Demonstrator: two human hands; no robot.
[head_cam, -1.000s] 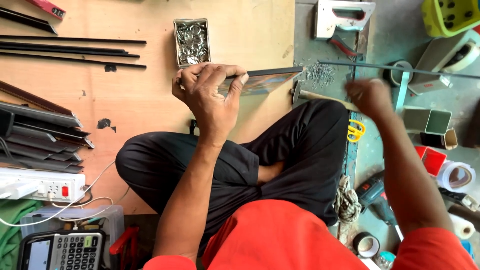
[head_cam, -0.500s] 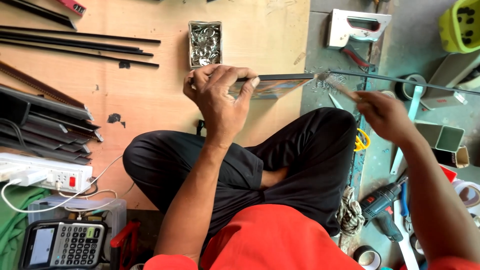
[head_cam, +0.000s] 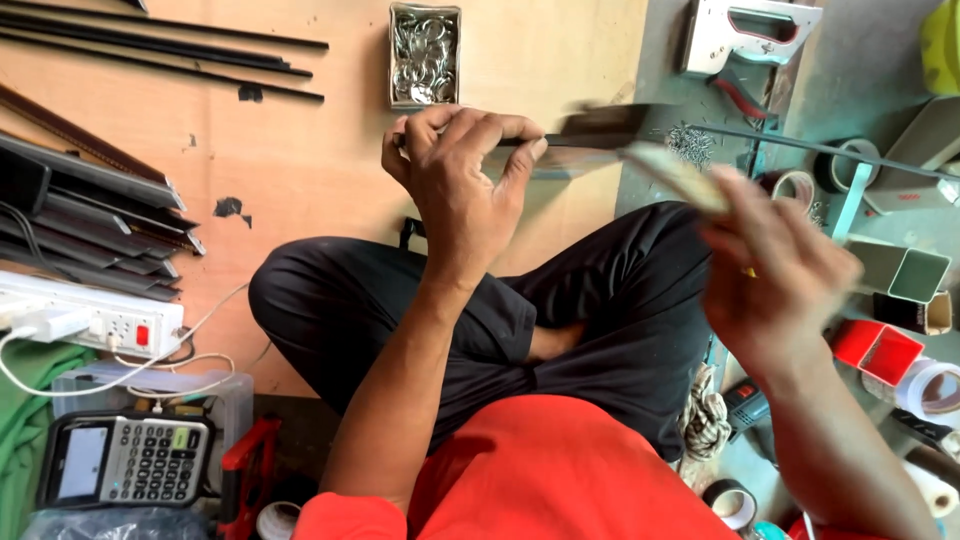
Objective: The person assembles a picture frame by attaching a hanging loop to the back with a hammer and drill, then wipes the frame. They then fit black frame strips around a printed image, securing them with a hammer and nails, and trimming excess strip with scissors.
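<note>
Black metal strips (head_cam: 90, 215) lie stacked at the far left of the plywood surface (head_cam: 300, 170), with a white power strip (head_cam: 95, 322) just below them and a grey calculator (head_cam: 125, 460) nearer the person. More thin dark rods (head_cam: 200, 40) run along the top edge, and past them stands a small open box of silvery metal rings (head_cam: 424, 55). Just below that box the left hand (head_cam: 455, 175) is closed around one end of a long thin dark bar (head_cam: 600, 140), thumb and fingers pinching it from above; the bar runs level to the right, above the person's crossed legs in black trousers (head_cam: 600, 320). Further right, the right hand (head_cam: 775, 290) is blurred; it grips a pale, flat tool (head_cam: 680, 178) whose tip meets the bar. Beyond it lie a metal staple gun (head_cam: 745, 35), rolls of tape (head_cam: 795, 185) and a red box (head_cam: 880, 350) on the grey floor (head_cam: 860, 80).
</note>
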